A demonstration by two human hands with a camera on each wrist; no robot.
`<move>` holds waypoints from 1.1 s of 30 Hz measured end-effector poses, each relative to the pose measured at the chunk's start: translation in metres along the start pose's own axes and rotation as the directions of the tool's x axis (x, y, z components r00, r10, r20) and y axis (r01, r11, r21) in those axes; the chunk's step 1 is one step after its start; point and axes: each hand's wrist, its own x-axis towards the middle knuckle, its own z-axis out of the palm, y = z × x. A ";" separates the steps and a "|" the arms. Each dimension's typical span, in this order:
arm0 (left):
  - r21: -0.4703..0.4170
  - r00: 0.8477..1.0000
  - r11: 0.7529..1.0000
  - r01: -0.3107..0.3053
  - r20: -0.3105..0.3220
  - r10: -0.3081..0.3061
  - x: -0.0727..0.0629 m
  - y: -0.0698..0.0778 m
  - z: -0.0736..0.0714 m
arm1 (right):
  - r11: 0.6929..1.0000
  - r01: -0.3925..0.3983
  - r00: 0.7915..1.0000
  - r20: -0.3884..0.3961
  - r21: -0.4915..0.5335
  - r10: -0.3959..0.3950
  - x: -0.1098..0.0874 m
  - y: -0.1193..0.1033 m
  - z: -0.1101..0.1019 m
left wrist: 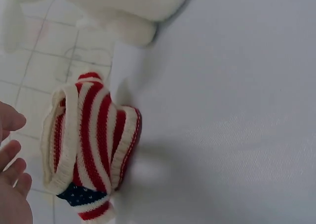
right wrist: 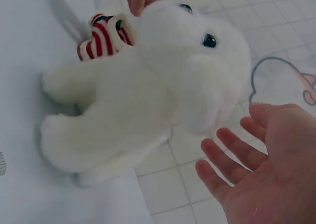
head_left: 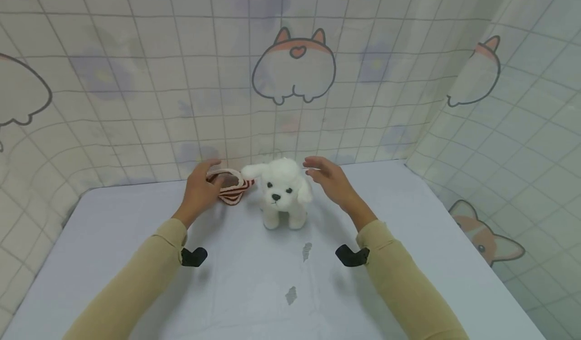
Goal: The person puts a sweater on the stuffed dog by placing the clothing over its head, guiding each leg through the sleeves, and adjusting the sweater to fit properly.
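A white plush dog (head_left: 282,191) stands on its legs on the table, facing me, one ear stuck out sideways. Left of it sits a small knitted sweater (left wrist: 94,135) with red and cream stripes and a navy starred patch, its cream-rimmed opening turned up. My left hand (head_left: 201,188) is beside the sweater, fingers loosely bent; in the left wrist view a gap shows between fingertips and knit. To the dog's right, my right hand (right wrist: 269,159) is spread with separate fingers, near the head and apart from the fur.
A white-covered table (head_left: 254,289) bears two grey patches (head_left: 306,251) in front of the dog. Behind and to the sides hangs a checked curtain (head_left: 181,77) with cartoon animal prints. Both forearms wear beige sleeves with a black wrist device (head_left: 194,257).
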 end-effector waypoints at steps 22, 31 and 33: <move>0.115 0.974 0.969 0.221 0.034 -0.226 0.011 -0.051 0.001 | 0.998 0.022 1.000 -0.016 0.055 -0.021 0.004 -0.030 0.003; 0.116 0.971 0.964 0.238 -0.005 -0.239 0.011 -0.031 -0.010 | 0.998 0.052 0.999 -0.016 0.043 -0.051 0.004 -0.039 0.006; 0.110 0.975 0.969 0.221 -0.006 -0.221 0.010 -0.023 -0.013 | 0.998 0.055 0.998 -0.018 0.030 -0.054 0.004 -0.041 0.006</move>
